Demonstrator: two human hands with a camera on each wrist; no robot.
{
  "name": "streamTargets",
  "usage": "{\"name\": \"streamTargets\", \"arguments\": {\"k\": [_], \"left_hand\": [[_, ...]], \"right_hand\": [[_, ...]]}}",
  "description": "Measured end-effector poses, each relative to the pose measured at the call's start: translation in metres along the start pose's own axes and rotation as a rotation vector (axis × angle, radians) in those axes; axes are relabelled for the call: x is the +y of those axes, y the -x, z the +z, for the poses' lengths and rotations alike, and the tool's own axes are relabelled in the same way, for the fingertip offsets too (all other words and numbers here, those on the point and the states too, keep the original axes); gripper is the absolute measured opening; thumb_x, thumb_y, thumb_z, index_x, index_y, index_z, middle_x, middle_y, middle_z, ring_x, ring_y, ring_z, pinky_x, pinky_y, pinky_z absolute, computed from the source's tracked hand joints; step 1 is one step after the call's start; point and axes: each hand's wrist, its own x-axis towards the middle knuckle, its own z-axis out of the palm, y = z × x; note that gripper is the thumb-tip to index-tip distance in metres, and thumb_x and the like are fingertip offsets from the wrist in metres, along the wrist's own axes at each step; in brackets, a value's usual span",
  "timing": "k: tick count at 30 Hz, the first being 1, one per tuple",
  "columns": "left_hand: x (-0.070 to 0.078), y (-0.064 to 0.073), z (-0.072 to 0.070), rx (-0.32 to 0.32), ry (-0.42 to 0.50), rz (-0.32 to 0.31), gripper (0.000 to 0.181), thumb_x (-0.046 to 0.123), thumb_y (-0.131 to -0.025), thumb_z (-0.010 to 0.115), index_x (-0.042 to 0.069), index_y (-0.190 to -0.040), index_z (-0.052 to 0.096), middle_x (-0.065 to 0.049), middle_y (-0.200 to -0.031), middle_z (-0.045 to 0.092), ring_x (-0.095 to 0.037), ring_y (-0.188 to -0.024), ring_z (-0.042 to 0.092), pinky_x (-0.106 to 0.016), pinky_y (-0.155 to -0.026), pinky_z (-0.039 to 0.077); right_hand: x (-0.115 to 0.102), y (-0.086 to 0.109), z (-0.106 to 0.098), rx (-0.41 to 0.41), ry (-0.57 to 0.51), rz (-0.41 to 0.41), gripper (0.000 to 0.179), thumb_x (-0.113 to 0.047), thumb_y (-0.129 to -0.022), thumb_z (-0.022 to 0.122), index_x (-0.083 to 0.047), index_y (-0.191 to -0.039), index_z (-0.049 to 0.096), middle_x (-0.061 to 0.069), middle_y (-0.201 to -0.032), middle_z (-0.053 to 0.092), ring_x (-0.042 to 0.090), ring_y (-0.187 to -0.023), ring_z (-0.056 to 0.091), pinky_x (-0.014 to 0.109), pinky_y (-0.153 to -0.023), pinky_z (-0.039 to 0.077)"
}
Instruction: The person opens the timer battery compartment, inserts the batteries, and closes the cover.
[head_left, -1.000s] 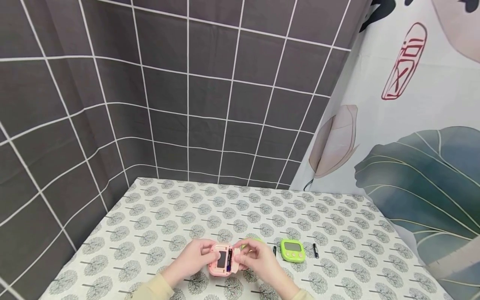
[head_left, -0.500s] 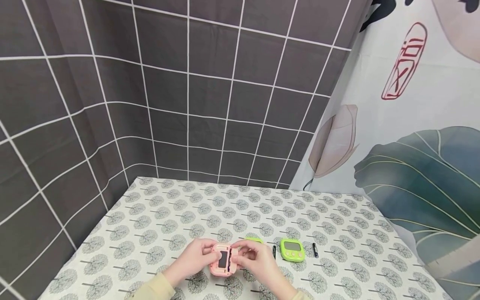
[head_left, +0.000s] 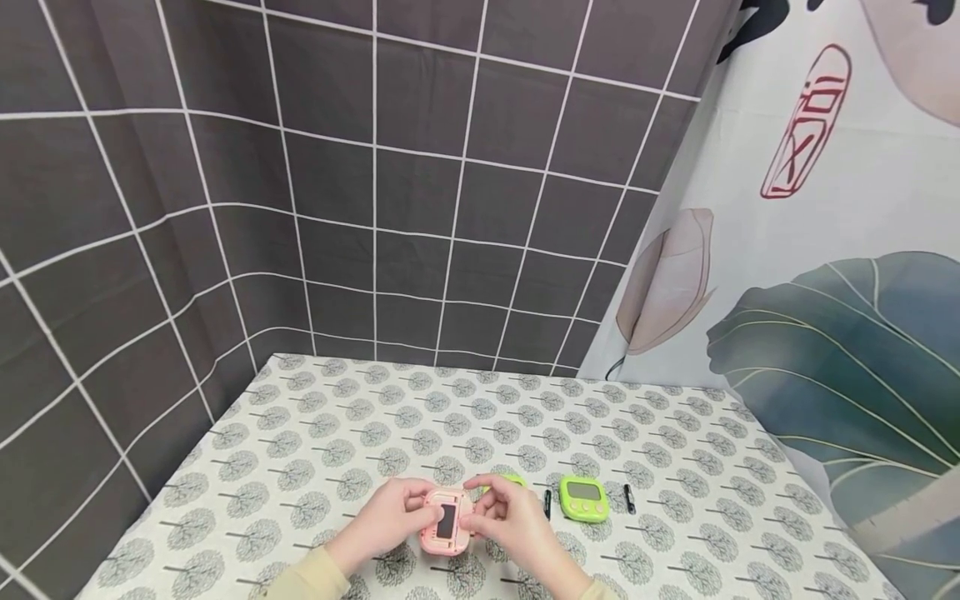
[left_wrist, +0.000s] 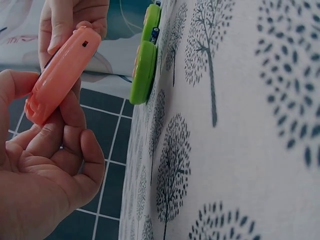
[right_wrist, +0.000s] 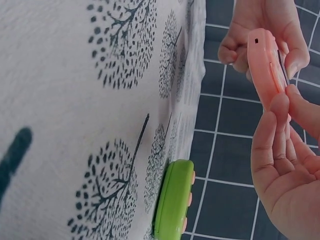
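Observation:
Both hands hold a small pink digital timer (head_left: 442, 543) close over the table, its back with a dark rectangle turned up. My left hand (head_left: 386, 518) grips the left side, thumb on the back and fingers beneath, as the left wrist view shows. On the opposite edge, my right hand (head_left: 521, 527) pinches the timer between thumb and fingers, at the cover of its battery slot. That slot no longer shows in the head view. Seen from the right wrist, the pink shell (right_wrist: 262, 65) is edge-on between the two hands.
A green timer (head_left: 584, 498) with a grey screen and pink buttons lies right of my right hand. Another green timer (head_left: 513, 480) is mostly hidden behind that hand. Small dark cylinders, one beside the hand (head_left: 547, 504) and one farther right (head_left: 629, 498), lie on the tree-print tablecloth (head_left: 360, 454).
The pink cover moved left under my right hand, over the slot with its dark battery, which was exposed a second ago. My left hand kept its hold.

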Motion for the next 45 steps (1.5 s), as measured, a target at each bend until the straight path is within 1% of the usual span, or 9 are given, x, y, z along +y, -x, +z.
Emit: {"name": "streamTargets", "arguments": {"k": [5, 8, 12, 15, 20, 27, 36, 41, 45], "left_hand": [[0.001, 0.001, 0.001, 0.0, 0.009, 0.01, 0.029, 0.009, -0.085, 0.064, -0.008, -0.108, 0.063, -0.016, -0.094, 0.072, -0.013, -0.076, 0.07, -0.022, -0.067, 0.056], [0.001, 0.001, 0.001, -0.007, 0.025, 0.019, 0.028, 0.008, -0.085, 0.063, -0.009, -0.109, 0.063, -0.017, -0.093, 0.072, -0.014, -0.076, 0.07, -0.022, -0.067, 0.056], [0.001, 0.001, 0.001, -0.015, 0.013, 0.02, 0.028, 0.008, -0.085, 0.063, -0.008, -0.108, 0.063, -0.016, -0.094, 0.072, -0.013, -0.078, 0.07, -0.021, -0.069, 0.055], [0.002, 0.002, 0.001, -0.019, -0.001, 0.013, 0.029, 0.01, -0.085, 0.064, -0.006, -0.109, 0.064, -0.015, -0.095, 0.072, -0.012, -0.079, 0.07, -0.02, -0.07, 0.055], [0.004, 0.002, 0.0, -0.045, 0.027, 0.017, 0.029, 0.01, -0.086, 0.063, -0.007, -0.11, 0.063, -0.017, -0.096, 0.071, -0.012, -0.08, 0.07, -0.021, -0.071, 0.055], [0.003, 0.001, -0.001, -0.075, 0.054, 0.021, 0.03, 0.01, -0.088, 0.063, -0.007, -0.112, 0.062, -0.018, -0.099, 0.071, -0.013, -0.083, 0.07, -0.022, -0.074, 0.055], [0.009, -0.001, -0.002, -0.08, 0.089, 0.03, 0.03, 0.009, -0.088, 0.062, -0.007, -0.114, 0.061, -0.024, -0.103, 0.068, -0.037, -0.091, 0.068, -0.021, -0.076, 0.054], [0.011, -0.001, -0.004, -0.093, 0.088, 0.041, 0.032, 0.008, -0.089, 0.061, -0.008, -0.116, 0.06, -0.026, -0.105, 0.067, -0.039, -0.092, 0.067, -0.022, -0.076, 0.055], [0.014, -0.002, -0.005, -0.114, 0.092, 0.059, 0.033, 0.009, -0.09, 0.061, -0.009, -0.118, 0.058, -0.028, -0.105, 0.066, -0.04, -0.091, 0.067, -0.023, -0.076, 0.055]], "right_hand": [[0.001, -0.001, 0.0, -0.005, 0.002, 0.005, 0.046, -0.016, -0.075, 0.078, -0.001, -0.115, 0.061, -0.001, -0.074, 0.062, 0.002, -0.057, 0.056, 0.028, -0.057, 0.056], [0.002, -0.002, -0.001, -0.019, 0.002, 0.027, 0.045, -0.017, -0.076, 0.078, -0.002, -0.115, 0.061, 0.0, -0.077, 0.064, 0.003, -0.056, 0.056, 0.024, -0.052, 0.053], [0.006, -0.003, -0.002, -0.078, -0.039, 0.061, 0.044, -0.018, -0.079, 0.076, 0.003, -0.116, 0.062, 0.006, -0.081, 0.07, 0.01, -0.056, 0.06, 0.021, -0.046, 0.049], [0.008, -0.002, -0.003, -0.136, -0.098, 0.076, 0.04, -0.019, -0.082, 0.073, 0.008, -0.11, 0.062, 0.01, -0.079, 0.072, 0.014, -0.056, 0.062, 0.021, -0.045, 0.049], [0.008, -0.001, -0.005, -0.197, -0.18, 0.096, 0.034, -0.02, -0.086, 0.069, 0.01, -0.102, 0.064, 0.008, -0.072, 0.071, 0.009, -0.056, 0.063, 0.019, -0.046, 0.049], [0.006, -0.001, -0.005, -0.156, -0.209, 0.141, 0.026, -0.012, -0.086, 0.068, 0.01, -0.1, 0.063, 0.019, -0.073, 0.069, 0.008, -0.054, 0.06, 0.018, -0.047, 0.048], [0.002, -0.002, -0.005, -0.107, -0.187, 0.114, 0.026, -0.013, -0.084, 0.07, 0.008, -0.097, 0.063, 0.013, -0.072, 0.068, 0.008, -0.055, 0.061, 0.021, -0.051, 0.053], [-0.004, 0.0, -0.006, -0.09, -0.214, 0.091, 0.024, -0.011, -0.084, 0.07, 0.009, -0.094, 0.062, 0.015, -0.073, 0.068, 0.008, -0.054, 0.06, 0.023, -0.052, 0.054], [-0.008, 0.0, -0.008, -0.076, -0.23, 0.091, 0.024, -0.01, -0.083, 0.07, 0.011, -0.094, 0.062, 0.014, -0.073, 0.068, 0.006, -0.052, 0.057, 0.019, -0.051, 0.051]]}}
